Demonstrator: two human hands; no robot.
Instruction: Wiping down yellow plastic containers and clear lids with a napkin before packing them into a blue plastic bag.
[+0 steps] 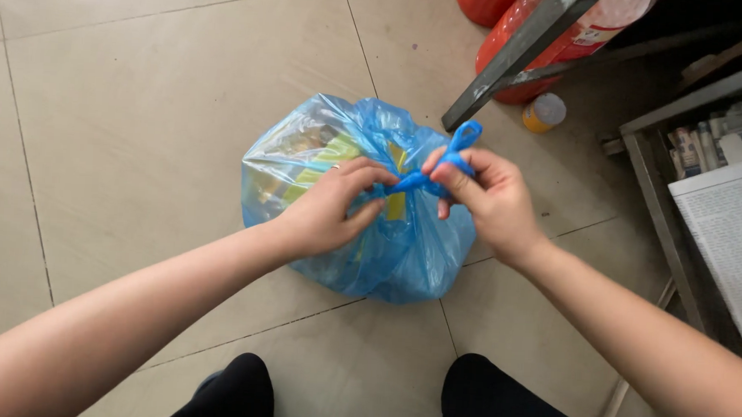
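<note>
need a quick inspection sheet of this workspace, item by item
surface: beige tiled floor with thin grout lines.
job's things: translucent blue plastic bag, full, standing on the floor; yellow and green packaging shows through; its twisted blue handles are drawn up at the top.
clutter: small yellow-and-white capped bottle on the floor.
hands: left hand pinches one handle strip; right hand grips the other handle, whose loop pokes above the fingers.
cables: nothing seen.
surroundings: two red cylinders, grey metal bar leaning across them, metal shelf with printed papers, the person's dark-clad knees.
</note>
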